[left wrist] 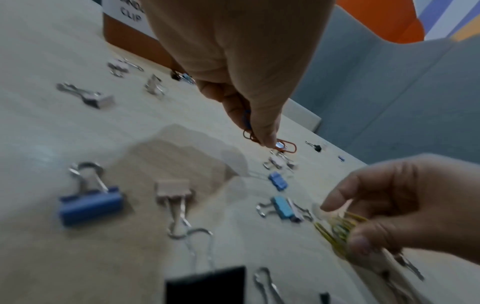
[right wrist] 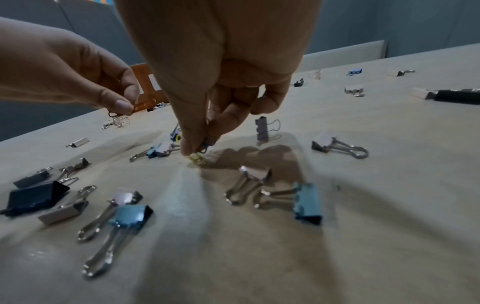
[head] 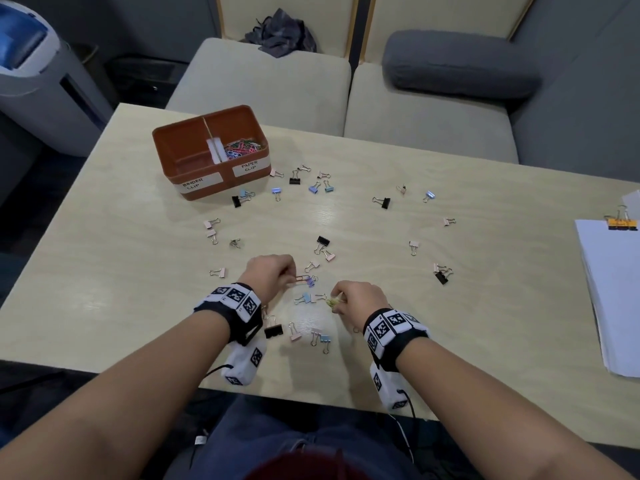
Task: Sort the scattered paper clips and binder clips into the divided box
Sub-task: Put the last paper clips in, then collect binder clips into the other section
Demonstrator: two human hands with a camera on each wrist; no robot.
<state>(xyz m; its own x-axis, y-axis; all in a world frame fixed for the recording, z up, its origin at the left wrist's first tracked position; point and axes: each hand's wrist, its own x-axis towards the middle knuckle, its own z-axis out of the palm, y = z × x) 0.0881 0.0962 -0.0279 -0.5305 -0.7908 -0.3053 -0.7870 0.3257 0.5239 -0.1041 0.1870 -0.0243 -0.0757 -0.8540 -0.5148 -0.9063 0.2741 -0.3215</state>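
A brown divided box [head: 173, 161] stands at the table's far left, labelled "BINDER CLIP" and "PAPER CLIP"; coloured paper clips [head: 242, 147] lie in its right compartment. Several binder clips lie scattered over the table, such as a black one [head: 322, 241] and a blue one [left wrist: 91, 203]. My left hand [head: 273, 273] pinches an orange paper clip [left wrist: 284, 146] just above the table, with more clips between its fingers. My right hand [head: 356, 299] pinches a bunch of yellow paper clips [left wrist: 335, 230] close to the surface near the front.
A stack of white paper [head: 613, 292] with an orange binder clip lies at the table's right edge. Beige seats [head: 263, 81] and a grey cushion [head: 460, 64] are behind the table. A white appliance [head: 38, 74] stands at the far left.
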